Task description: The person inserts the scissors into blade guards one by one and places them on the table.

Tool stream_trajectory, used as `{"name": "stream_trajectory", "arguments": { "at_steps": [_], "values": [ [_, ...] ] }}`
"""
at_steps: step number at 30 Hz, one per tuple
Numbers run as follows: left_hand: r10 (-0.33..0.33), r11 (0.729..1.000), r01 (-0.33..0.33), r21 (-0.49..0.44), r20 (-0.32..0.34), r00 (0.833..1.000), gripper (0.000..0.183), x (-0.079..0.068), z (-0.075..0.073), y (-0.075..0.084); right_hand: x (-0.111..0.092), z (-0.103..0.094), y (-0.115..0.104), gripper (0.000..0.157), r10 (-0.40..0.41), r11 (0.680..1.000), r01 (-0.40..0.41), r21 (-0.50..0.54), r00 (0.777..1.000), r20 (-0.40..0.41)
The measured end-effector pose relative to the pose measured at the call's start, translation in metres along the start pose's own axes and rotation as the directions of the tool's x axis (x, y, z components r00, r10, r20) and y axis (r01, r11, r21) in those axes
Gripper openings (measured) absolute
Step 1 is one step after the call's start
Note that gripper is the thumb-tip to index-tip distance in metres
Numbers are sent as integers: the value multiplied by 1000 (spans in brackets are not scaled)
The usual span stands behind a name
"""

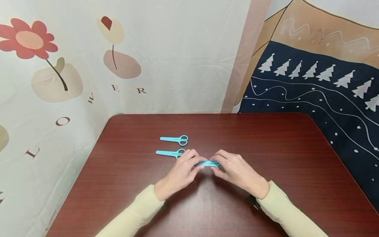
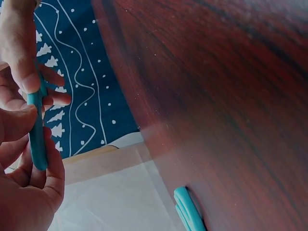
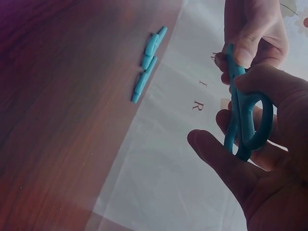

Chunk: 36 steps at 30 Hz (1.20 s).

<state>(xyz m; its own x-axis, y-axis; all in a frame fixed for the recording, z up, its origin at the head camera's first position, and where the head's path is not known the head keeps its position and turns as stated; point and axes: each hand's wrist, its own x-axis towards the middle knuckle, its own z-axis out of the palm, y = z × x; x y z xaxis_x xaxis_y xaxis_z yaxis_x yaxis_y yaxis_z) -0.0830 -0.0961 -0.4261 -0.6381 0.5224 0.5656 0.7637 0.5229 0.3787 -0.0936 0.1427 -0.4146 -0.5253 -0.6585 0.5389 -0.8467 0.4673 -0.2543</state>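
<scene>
Both hands hold one pair of light-blue scissors [image 1: 208,163] above the table's middle. The left hand [image 1: 183,167] pinches the blade end between thumb and fingers. At the other end, the right hand [image 1: 236,168] grips the scissors near the handle; its view shows the two finger loops [image 3: 262,126] and the thumb on the scissors. The blades look covered by a blue sheath, partly hidden by the left fingers. Two more light-blue scissors lie flat beyond the left hand, the far pair [image 1: 174,139] and the near pair [image 1: 168,153], whose handle the left hand partly hides.
The dark red-brown wooden table [image 1: 281,141] has rounded far corners. Behind it hangs a pale cloth [image 1: 183,59] with flowers and letters; a navy cloth [image 1: 322,102] with white trees hangs at the right. A dark strap [image 1: 254,202] shows at the right wrist.
</scene>
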Motion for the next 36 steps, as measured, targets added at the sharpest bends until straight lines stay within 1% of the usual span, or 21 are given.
{"name": "stream_trajectory", "arguments": {
  "at_steps": [10,14,17,18,22,28,32,36],
  "values": [
    [-1,1000,1,1,-5,1000,19,-1,0,1,1,1,-1,24,8,1000,-8,-7,1000,0],
    [34,996,-33,78,-6,999,20,-1,-1,1,1,2,-3,24,39,999,-39,-27,999,12],
    [57,990,-59,132,21,998,21,-2,-2,1,0,4,-3,26,69,997,-68,-30,997,28],
    [62,989,-65,136,32,998,21,-2,-3,0,0,5,-4,26,75,997,-74,-28,997,32],
    [65,991,-73,111,71,995,22,-4,-5,-2,-2,9,-3,27,81,997,-80,-23,996,45],
    [53,996,-58,62,87,995,18,-7,-8,-5,-2,11,-2,28,75,997,-76,16,995,67],
    [44,996,-50,76,76,996,17,-10,-11,-8,-2,7,-2,37,111,993,-115,38,988,103],
    [22,992,-31,120,76,997,18,-16,-15,-11,-5,-1,-3,51,166,986,-165,-15,978,127]
  ]
}}
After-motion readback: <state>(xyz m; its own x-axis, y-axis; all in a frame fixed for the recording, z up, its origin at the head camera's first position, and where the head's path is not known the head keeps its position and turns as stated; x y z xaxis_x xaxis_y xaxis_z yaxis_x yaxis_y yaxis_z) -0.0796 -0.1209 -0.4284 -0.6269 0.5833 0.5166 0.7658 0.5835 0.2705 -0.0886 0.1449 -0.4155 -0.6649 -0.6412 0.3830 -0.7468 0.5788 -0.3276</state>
